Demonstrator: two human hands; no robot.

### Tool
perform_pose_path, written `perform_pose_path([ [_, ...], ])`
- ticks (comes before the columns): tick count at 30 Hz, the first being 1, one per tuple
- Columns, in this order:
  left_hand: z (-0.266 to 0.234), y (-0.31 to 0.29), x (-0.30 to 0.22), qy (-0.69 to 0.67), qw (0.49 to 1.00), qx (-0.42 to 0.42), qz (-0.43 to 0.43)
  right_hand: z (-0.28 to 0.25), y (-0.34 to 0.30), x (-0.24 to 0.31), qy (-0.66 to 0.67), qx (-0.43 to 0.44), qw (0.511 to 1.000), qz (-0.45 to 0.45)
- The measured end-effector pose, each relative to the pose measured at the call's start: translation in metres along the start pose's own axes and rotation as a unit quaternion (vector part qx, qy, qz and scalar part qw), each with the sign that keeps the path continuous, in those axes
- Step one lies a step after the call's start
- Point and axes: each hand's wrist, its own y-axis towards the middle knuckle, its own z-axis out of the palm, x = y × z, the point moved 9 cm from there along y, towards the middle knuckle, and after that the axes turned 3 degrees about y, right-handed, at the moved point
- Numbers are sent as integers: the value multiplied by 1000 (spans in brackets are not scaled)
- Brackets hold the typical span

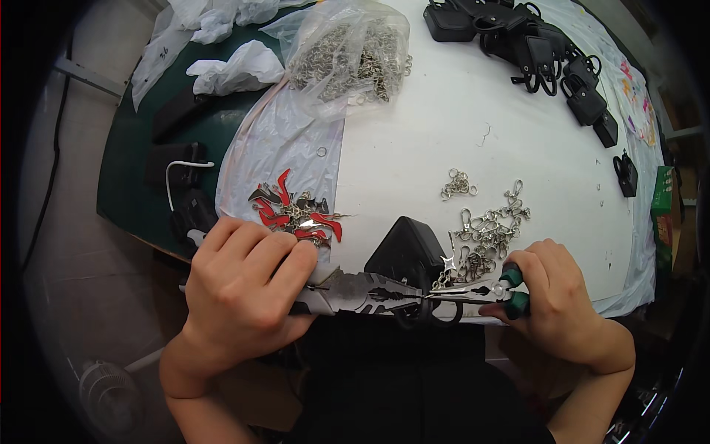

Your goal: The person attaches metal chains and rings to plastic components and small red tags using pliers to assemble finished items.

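Note:
My left hand (248, 285) is closed on large grey-handled pliers (362, 291), their jaws pointing right. In my right hand (555, 300) are smaller needle-nose pliers (473, 291) with green grips, pointing left. Both tips meet at the front edge of the table, by a short metal chain with a silver star charm (448, 263). Whatever small piece lies between the tips is too tiny to make out. Right behind them stands a small black case (407, 248) with a black strap loop (447, 314) hanging below the pliers.
Red and black shoe-shaped charms (285, 211) lie beyond my left hand. Silver clasps and chains (492, 229) and a small pile of rings (458, 183) sit right of centre. A plastic bag of chains (347, 59) is at the back; several black cases (536, 52) line the far right.

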Motion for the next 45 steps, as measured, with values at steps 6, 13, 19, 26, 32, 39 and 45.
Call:
perform_pose_path([
  [6,-8,2,-8,57,998,-25,26,6,-3,-7,67,42,996,29],
  [13,1,3,0,-5,999,34,-35,-1,1,-3,8,-17,1000,-25],
  [19,-1,1,-2,2,998,48,-49,-2,1,0,-12,-18,999,-37],
  [26,24,-13,8,-76,986,49,-138,-12,-8,-15,-15,-40,999,-11],
  [32,74,-47,-10,-94,983,-32,-157,-14,-13,-21,-20,-89,995,-46],
  [39,85,-41,-4,-128,979,-44,-154,-9,-18,-25,-12,-131,987,-87],
  [45,23,-17,-38,-321,925,-191,-67,-4,-19,-26,8,-154,986,-71],
])
